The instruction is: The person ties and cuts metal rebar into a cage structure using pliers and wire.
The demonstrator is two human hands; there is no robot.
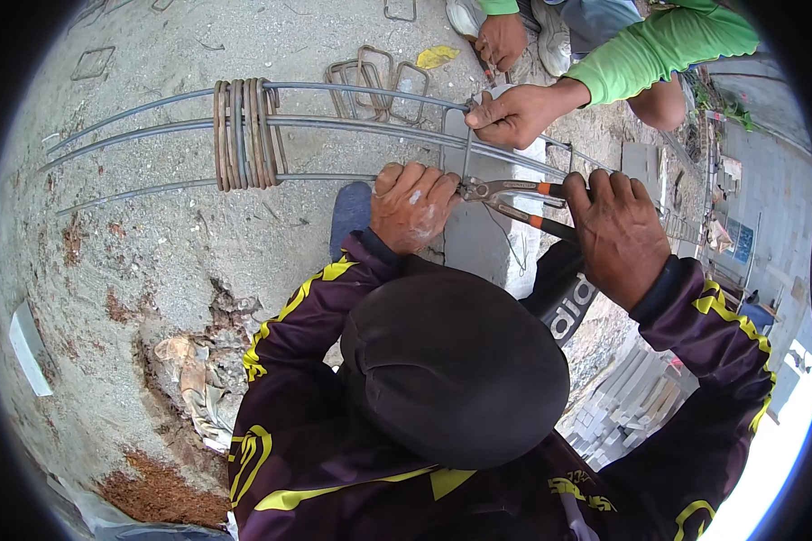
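My left hand (pixel 415 206) is closed around the nearest of the long steel reinforcing bars (pixel 334 124), just beside a square wire stirrup (pixel 468 153). Gripped by its black-and-orange handles in my right hand (pixel 618 230), a pair of pincers (pixel 505 191) has its jaws against the bar at that stirrup. A thin wire hangs below the jaws. Across from me, a co-worker's hand (pixel 514 113) pinches the far bar by the stirrup's top corner. The co-worker's other hand (pixel 501 41) holds a tool with an orange handle, partly hidden.
A bundle of rusty stirrups (pixel 246 135) hangs around the bars at the left. Loose stirrups (pixel 379 86) lie on the sandy ground beyond, near a yellow leaf (pixel 437 57). A concrete block (pixel 478 234) stands under the bars. Stacked grey blocks (pixel 627 397) lie at the lower right.
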